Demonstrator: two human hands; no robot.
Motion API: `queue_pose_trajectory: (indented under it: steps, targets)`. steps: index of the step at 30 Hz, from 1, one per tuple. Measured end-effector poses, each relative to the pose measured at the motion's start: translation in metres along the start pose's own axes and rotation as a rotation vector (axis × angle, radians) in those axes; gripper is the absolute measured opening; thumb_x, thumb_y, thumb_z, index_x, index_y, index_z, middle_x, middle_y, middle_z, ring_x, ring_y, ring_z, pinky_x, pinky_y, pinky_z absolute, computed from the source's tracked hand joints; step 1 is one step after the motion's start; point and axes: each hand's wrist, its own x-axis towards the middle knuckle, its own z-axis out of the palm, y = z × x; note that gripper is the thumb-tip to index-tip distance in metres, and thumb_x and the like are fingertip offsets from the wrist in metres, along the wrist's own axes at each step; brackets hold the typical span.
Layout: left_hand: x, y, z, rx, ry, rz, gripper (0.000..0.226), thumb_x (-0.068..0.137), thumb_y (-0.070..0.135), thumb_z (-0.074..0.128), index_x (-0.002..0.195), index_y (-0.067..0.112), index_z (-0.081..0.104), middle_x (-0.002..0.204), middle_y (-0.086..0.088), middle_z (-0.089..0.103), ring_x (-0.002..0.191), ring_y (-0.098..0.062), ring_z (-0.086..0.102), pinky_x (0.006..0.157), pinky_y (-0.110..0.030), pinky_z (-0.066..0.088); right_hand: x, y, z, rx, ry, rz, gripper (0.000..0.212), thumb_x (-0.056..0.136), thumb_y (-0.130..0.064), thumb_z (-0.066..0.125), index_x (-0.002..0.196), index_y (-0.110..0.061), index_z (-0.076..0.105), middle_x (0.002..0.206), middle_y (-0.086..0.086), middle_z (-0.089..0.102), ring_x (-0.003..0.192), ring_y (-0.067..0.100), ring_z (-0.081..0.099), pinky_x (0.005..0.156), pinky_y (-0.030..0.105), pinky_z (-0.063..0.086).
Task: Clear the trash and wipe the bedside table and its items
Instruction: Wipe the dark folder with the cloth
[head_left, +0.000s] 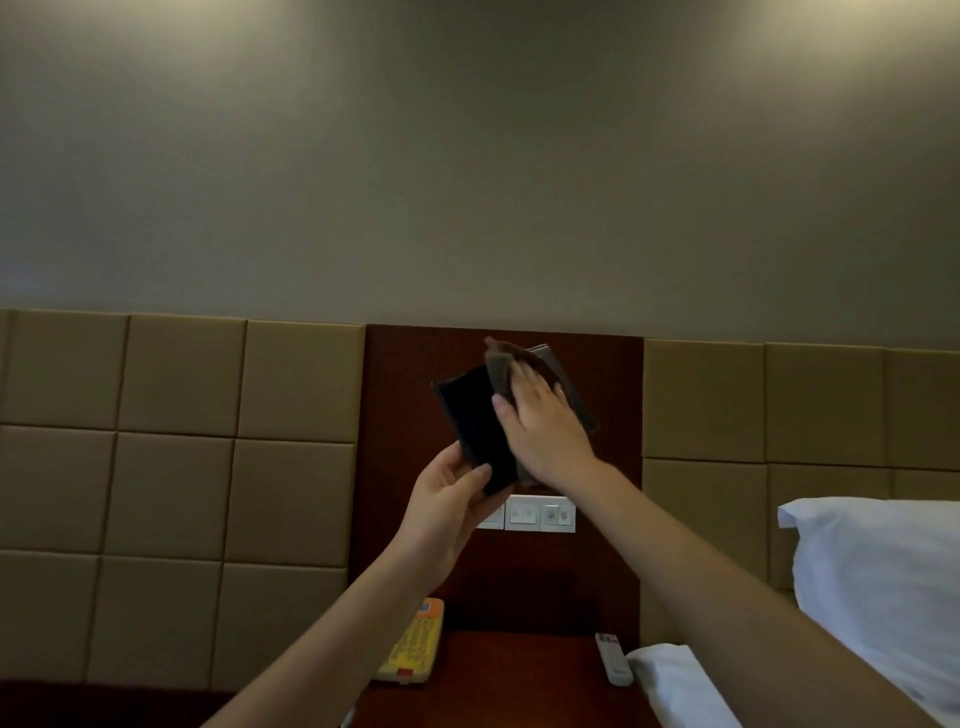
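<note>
Tray (470, 415): dark, shallow, raised rim, matte black inside, near-square, so long axis unclear. Held corner-down, open face toward camera, in front of wood wall panel (405, 415), above bedside table (509, 670). Left hand (447, 504) grips the low corner, thumb over the rim. Right hand (540, 421), fingers nearly straight, presses brown cloth (498, 364) flat on the tray's upper right. Yellow handset (410, 644) at table's left edge, white remote (613, 657) at right edge.
</note>
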Motion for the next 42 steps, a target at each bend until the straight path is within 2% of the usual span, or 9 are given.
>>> queue_pose_trajectory:
  steps: [6,14,18,22,25,28,32,38,42]
  targets:
    - [-0.003,0.003,0.000,-0.104,0.022,0.034,0.033,0.096,-0.006,0.039,0.121,0.008,0.055,0.106,-0.011,0.071,0.098,-0.024,0.069,0.070,-0.028,0.057,-0.015,-0.043,0.020,-0.055,-0.052,-0.280,0.049,0.105,-0.031,0.026,0.152,-0.023,0.018,0.160,-0.004,0.015,0.148,0.010,0.007,0.117,0.027,-0.006]
    - [0.003,0.009,-0.006,-0.108,0.025,0.023,0.035,0.096,-0.003,0.042,0.126,0.010,0.054,0.115,-0.011,0.069,0.108,-0.024,0.065,0.085,-0.031,0.057,0.010,0.001,-0.004,-0.184,0.052,-0.063,0.049,0.104,-0.032,0.022,0.152,-0.021,0.020,0.158,-0.003,0.023,0.147,0.013,0.012,0.120,0.047,-0.001]
    - [0.008,0.005,-0.006,-0.200,0.097,0.031,0.034,0.096,-0.002,0.042,0.128,0.006,0.054,0.117,-0.014,0.067,0.105,-0.024,0.067,0.078,-0.029,0.058,-0.023,-0.001,0.010,-0.179,0.024,-0.168,0.053,0.100,-0.031,0.017,0.150,-0.017,0.027,0.156,0.000,0.029,0.146,0.015,0.021,0.121,0.039,0.001]
    - [0.007,0.012,-0.017,-0.221,0.183,0.017,0.031,0.097,-0.001,0.038,0.119,0.009,0.058,0.105,-0.012,0.069,0.087,-0.019,0.071,0.064,-0.025,0.057,-0.048,-0.021,0.029,-0.134,-0.024,-0.308,0.058,0.096,-0.034,0.012,0.150,-0.017,0.029,0.155,0.002,0.031,0.145,0.018,0.023,0.116,0.031,-0.003]
    - [0.002,0.015,-0.020,-0.169,0.139,-0.007,0.032,0.098,0.001,0.039,0.120,0.014,0.058,0.111,-0.012,0.069,0.098,-0.023,0.069,0.076,-0.034,0.056,-0.031,-0.024,0.020,-0.146,-0.041,-0.328,0.051,0.101,-0.026,0.019,0.151,-0.018,0.025,0.156,0.003,0.028,0.146,0.017,0.021,0.119,0.034,-0.002]
    - [-0.001,0.012,-0.015,-0.089,0.064,-0.024,0.036,0.096,0.000,0.043,0.128,0.013,0.053,0.120,-0.013,0.066,0.109,-0.027,0.064,0.095,-0.042,0.049,-0.004,-0.008,-0.004,-0.201,-0.017,-0.199,0.048,0.104,-0.022,0.024,0.152,-0.017,0.021,0.158,0.001,0.025,0.146,0.013,0.019,0.120,0.039,0.003]
    - [-0.002,0.005,-0.004,0.021,-0.013,-0.051,0.036,0.096,0.001,0.046,0.129,0.015,0.051,0.119,-0.009,0.067,0.109,-0.023,0.065,0.098,-0.039,0.048,0.001,0.005,-0.021,-0.319,-0.015,-0.134,0.049,0.104,-0.023,0.024,0.152,-0.015,0.019,0.157,0.001,0.027,0.146,0.014,0.020,0.121,0.043,0.006]
    - [-0.001,0.000,-0.004,0.098,0.003,-0.046,0.032,0.096,0.001,0.046,0.125,0.009,0.055,0.119,-0.013,0.066,0.108,-0.027,0.064,0.093,-0.037,0.052,-0.038,-0.011,0.016,0.013,-0.005,-0.192,0.048,0.103,-0.027,0.024,0.151,-0.021,0.024,0.157,-0.002,0.025,0.146,0.012,0.018,0.121,0.034,0.012]
    - [-0.002,0.004,-0.015,0.091,0.049,-0.005,0.028,0.093,-0.005,0.046,0.114,0.005,0.061,0.108,-0.015,0.068,0.100,-0.027,0.067,0.080,-0.032,0.054,-0.063,-0.017,0.044,0.237,0.049,-0.238,0.050,0.096,-0.038,0.021,0.145,-0.028,0.027,0.153,-0.008,0.029,0.144,0.007,0.019,0.118,0.028,0.012]
